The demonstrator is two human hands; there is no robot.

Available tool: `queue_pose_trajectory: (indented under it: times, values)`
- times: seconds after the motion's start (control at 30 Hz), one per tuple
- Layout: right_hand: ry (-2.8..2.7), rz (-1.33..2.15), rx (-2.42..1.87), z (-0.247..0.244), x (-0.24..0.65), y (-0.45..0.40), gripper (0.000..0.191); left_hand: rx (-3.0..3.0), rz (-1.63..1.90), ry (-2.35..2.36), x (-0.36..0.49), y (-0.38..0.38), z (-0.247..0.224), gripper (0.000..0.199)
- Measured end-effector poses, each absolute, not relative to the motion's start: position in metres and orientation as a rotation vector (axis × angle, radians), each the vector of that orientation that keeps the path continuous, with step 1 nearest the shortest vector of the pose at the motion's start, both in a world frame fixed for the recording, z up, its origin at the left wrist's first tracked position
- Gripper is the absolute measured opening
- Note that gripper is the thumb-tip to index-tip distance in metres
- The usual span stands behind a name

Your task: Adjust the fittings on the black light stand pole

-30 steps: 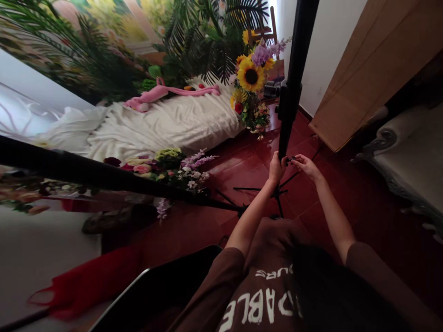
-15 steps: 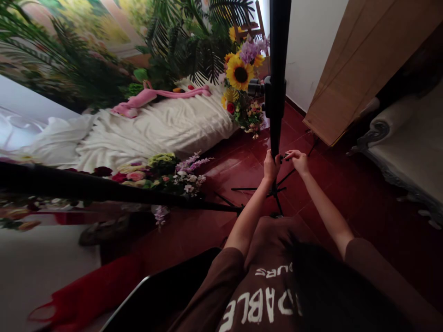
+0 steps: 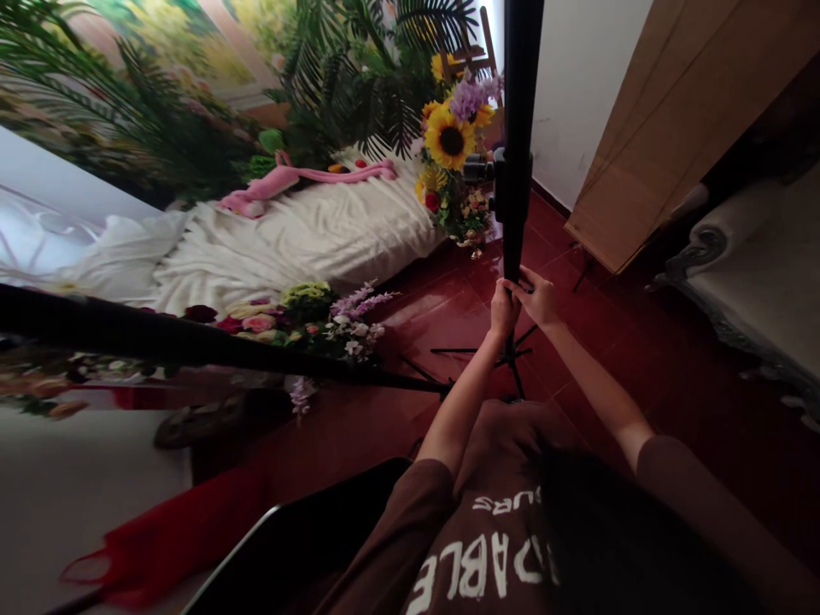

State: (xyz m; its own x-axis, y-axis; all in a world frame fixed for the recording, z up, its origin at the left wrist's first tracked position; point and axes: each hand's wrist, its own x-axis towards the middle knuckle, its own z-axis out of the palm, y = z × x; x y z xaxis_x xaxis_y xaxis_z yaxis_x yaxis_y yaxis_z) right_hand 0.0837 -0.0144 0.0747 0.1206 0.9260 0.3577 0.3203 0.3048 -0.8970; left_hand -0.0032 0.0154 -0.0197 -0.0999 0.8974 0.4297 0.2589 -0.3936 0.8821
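A black stand (image 3: 518, 201) rises in front of me, its pole running up past the top of the view and its legs (image 3: 509, 352) spread on the floor. Low on the pole, my left hand (image 3: 505, 307) is closed around it. My right hand (image 3: 536, 295) is also closed on the pole, just above and to the right, its fingers touching the left hand. Any small part under those fingers is hidden. Higher up, a black knob (image 3: 477, 169) sticks out to the left.
A second black pole (image 3: 256, 359) slants across the left. Beyond are a white-draped bed (image 3: 307, 235) with a pink plush toy (image 3: 272, 186), sunflowers (image 3: 450, 137) and palm leaves (image 3: 377, 94). To the right stand a brown panel (image 3: 666, 120) and a pale carved sofa (image 3: 762, 265).
My right hand has moved left from the knob it was pinching beside the pole, and now wraps the pole against my left hand. The left hand keeps its hold.
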Motion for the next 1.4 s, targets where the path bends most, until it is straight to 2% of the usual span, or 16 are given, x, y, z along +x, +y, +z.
queue_pose_trajectory:
  times: [0.17,0.43,0.77,0.93,1.03,1.13,1.3,1.4]
  values:
    - [-1.439,0.667,-1.195,0.088,0.083,-0.011,0.042,1.617,1.504,1.302,-0.003,0.016,-0.017,0.037]
    - [-1.498,0.464,-1.025,0.158,0.081,0.014,0.054,1.66,1.451,1.327,-0.005,0.01,-0.007,0.031]
    - [-1.497,0.486,-1.03,0.164,0.078,0.008,0.063,1.688,1.409,1.372,-0.006,0.006,-0.005,0.03]
    - [-1.479,0.432,-0.901,0.232,0.085,0.001,0.075,1.668,1.436,1.385,-0.005,0.006,-0.007,0.027]
    - [-1.574,0.358,-0.859,0.275,0.086,0.0,0.063,1.672,1.431,1.387,-0.005,0.005,-0.006,0.027]
    - [-1.657,0.294,-0.829,0.298,0.082,0.001,0.061,1.686,1.434,1.398,-0.005,0.005,-0.005,0.026]
    - [-1.681,0.254,-0.866,0.3,0.076,0.006,0.059,1.677,1.415,1.404,-0.006,0.005,-0.004,0.029]
    - [-1.683,0.295,-0.895,0.29,0.076,0.006,0.072,1.662,1.399,1.368,-0.007,0.004,-0.002,0.036]
